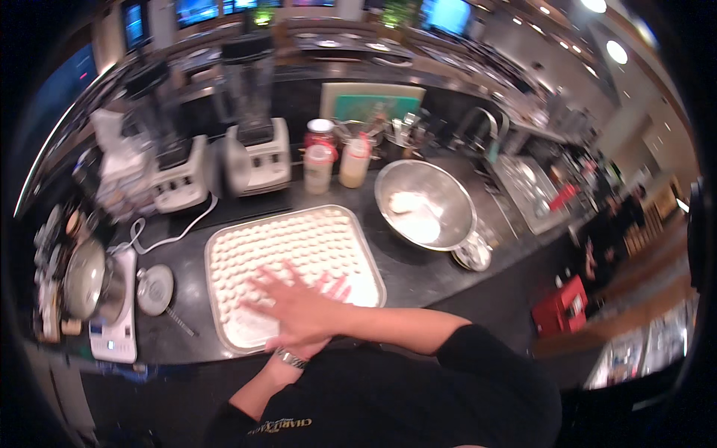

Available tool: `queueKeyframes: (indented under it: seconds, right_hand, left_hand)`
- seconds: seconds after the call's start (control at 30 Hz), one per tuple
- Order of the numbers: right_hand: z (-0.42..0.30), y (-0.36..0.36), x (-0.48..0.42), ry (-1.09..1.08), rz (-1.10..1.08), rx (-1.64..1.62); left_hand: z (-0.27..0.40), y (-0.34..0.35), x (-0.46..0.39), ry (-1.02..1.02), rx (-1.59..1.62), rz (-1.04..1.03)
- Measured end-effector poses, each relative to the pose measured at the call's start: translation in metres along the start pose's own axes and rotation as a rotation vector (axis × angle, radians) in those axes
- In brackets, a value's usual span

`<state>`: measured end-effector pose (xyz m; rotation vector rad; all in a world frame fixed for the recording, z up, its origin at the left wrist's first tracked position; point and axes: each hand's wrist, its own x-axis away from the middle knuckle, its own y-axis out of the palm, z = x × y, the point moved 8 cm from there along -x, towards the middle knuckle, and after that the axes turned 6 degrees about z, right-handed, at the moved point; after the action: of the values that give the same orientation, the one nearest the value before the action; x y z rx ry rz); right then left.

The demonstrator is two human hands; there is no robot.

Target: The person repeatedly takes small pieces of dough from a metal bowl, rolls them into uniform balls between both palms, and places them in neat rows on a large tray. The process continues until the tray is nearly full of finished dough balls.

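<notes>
A rectangular metal tray (371, 255) lies in front of me, filled with rows of small white dough-like balls (280, 238). Over the tray's near half, my right hand (299, 308) is spread, reaching in from the right and crossing above my left. My left hand (335, 288), with a metal watch on its wrist, is partly hidden beneath it; its fingertips show over the right part of the tray. Both hands seem to hold nothing; whether they touch the balls I cannot tell. Right of the tray, a steel mixing bowl (459, 196) contains white powder and a pale lump.
Two blender bases (260, 162) stand behind the tray, with squeeze bottles (354, 162) beside them. A digital scale (113, 341), a metal pot (87, 280) and a round metal strainer-like tool (155, 289) are at left. Small metal dishes (475, 255) sit by the bowl. People stand far right.
</notes>
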<state>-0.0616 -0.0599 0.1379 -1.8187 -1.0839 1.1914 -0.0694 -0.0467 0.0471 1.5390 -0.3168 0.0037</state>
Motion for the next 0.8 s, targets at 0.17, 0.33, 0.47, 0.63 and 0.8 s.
queueKeyframes:
  seconds: [0.17, 0.33, 0.47, 0.63, 0.8]
  right_hand:
    - [0.056, 0.002, 0.005, 0.175, -0.045, 0.183]
    - [0.084, 0.005, -0.016, 0.311, 0.052, 0.285]
    - [0.075, -0.023, -0.012, 0.262, 0.198, 0.274]
    - [0.080, -0.021, -0.018, 0.242, 0.249, 0.219]
    - [0.093, -0.024, -0.017, 0.311, 0.275, 0.124]
  left_hand:
    - [0.017, -0.006, 0.017, 0.010, 0.126, -0.057]
    - [0.006, -0.004, 0.021, 0.088, -0.064, -0.010]
    - [0.008, -0.012, 0.018, 0.084, -0.132, -0.058]
    - [0.010, -0.016, 0.022, 0.044, -0.085, -0.163]
    - [0.038, -0.007, 0.035, 0.178, -0.060, -0.083]
